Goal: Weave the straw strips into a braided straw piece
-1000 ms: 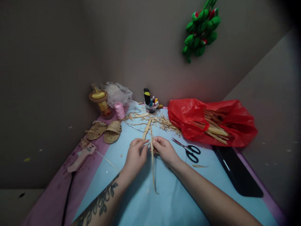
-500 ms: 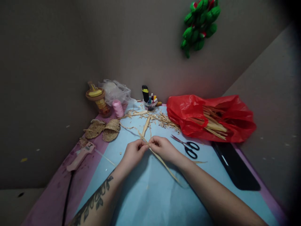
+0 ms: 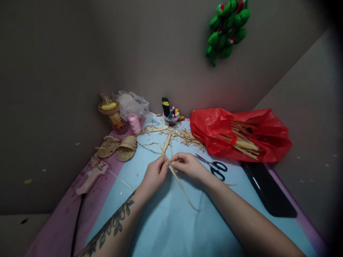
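Note:
Both hands meet over the middle of the blue sheet, pinching pale dried straw strips (image 3: 180, 182). My left hand (image 3: 156, 174) is closed, thumb and forefinger pressed on the strips. Close beside it, my right hand (image 3: 184, 165) is closed with its fingertips on the same strips. One loose end trails toward me, while a broad strip (image 3: 166, 143) points away from the hands. A thin braided length (image 3: 148, 144) runs left to a small woven straw piece (image 3: 127, 147). Fingertips hide where the strips cross.
Black-handled scissors (image 3: 214, 166) lie right of my right hand. Farther right are a red plastic bag (image 3: 209, 125) of straw and a black tray-like object (image 3: 269, 191). At left sit a glue gun (image 3: 92, 177) and a pink thread spool (image 3: 134, 124). Straw scraps (image 3: 191, 138) litter the back.
The trailing strip end has swung left and its tip curls. My right hand's fingers have shifted slightly on the strips; my left hand has turned a little.

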`<action>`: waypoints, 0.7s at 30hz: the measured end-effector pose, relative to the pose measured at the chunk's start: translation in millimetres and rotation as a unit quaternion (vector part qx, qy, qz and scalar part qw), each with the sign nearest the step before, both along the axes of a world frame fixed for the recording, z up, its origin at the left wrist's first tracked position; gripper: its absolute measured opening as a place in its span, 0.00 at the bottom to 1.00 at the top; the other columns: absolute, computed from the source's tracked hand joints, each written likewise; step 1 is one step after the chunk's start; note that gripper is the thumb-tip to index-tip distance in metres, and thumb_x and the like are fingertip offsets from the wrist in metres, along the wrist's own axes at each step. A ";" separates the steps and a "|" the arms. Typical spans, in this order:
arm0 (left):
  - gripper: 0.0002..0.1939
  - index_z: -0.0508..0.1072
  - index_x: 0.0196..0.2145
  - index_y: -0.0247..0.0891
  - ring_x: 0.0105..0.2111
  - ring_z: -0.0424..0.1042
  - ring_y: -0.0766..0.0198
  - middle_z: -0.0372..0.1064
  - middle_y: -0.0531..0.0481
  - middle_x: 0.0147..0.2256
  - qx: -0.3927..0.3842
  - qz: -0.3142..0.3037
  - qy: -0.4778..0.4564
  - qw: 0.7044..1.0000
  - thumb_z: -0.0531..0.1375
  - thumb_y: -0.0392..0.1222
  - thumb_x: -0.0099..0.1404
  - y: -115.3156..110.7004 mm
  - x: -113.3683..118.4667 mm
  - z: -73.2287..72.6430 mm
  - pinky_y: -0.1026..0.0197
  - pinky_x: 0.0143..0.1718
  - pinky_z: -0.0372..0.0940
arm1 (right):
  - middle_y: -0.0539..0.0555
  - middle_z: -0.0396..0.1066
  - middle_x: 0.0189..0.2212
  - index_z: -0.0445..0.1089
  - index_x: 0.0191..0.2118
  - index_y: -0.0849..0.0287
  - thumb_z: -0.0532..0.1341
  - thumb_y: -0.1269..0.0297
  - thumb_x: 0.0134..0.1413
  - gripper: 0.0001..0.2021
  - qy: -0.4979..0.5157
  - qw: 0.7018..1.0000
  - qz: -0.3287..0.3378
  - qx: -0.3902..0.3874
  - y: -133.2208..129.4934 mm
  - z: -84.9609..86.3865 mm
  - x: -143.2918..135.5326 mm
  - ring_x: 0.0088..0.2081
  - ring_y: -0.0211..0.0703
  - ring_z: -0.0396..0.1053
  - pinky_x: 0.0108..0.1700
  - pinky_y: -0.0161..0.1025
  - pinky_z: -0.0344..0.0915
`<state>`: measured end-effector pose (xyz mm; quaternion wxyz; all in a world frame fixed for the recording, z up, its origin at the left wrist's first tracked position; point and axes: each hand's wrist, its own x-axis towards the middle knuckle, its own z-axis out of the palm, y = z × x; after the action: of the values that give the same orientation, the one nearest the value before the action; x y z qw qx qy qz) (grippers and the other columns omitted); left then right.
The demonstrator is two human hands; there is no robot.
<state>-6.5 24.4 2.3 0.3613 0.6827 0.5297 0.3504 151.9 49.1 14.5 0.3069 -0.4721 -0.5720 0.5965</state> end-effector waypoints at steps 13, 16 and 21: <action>0.11 0.60 0.24 0.36 0.22 0.56 0.70 0.55 0.57 0.20 -0.115 0.028 -0.172 0.978 0.51 0.45 0.60 2.7 2.7 -5.4 0.67 0.25 0.54 | 0.53 0.69 0.25 0.68 0.27 0.60 0.53 0.72 0.54 0.09 -0.295 0.888 -0.016 0.352 -39.7 -1.3 -23.9 0.29 0.39 0.65 0.33 0.35 0.59; 0.11 0.61 0.23 0.36 0.21 0.56 0.71 0.55 0.57 0.20 -0.137 0.049 -0.203 0.968 0.54 0.45 0.58 2.8 3.1 -7.9 0.68 0.24 0.54 | 0.55 0.68 0.24 0.68 0.29 0.61 0.51 0.74 0.56 0.10 -0.386 0.810 0.006 0.441 -46.1 -18.9 -30.9 0.28 0.42 0.65 0.34 0.37 0.60; 0.12 0.63 0.24 0.36 0.22 0.58 0.70 0.59 0.56 0.20 -0.145 0.071 -0.208 0.965 0.54 0.47 0.57 3.7 2.6 -7.4 0.66 0.26 0.57 | 0.61 0.71 0.31 0.69 0.39 0.65 0.50 0.78 0.54 0.12 -0.419 0.774 0.021 0.473 -51.1 -25.9 -37.6 0.34 0.46 0.67 0.37 0.40 0.62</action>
<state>-3.9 28.1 -5.1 0.5325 0.4959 0.5354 0.4288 114.3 -2.0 -11.4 0.2086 -0.4585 -0.8639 -0.0002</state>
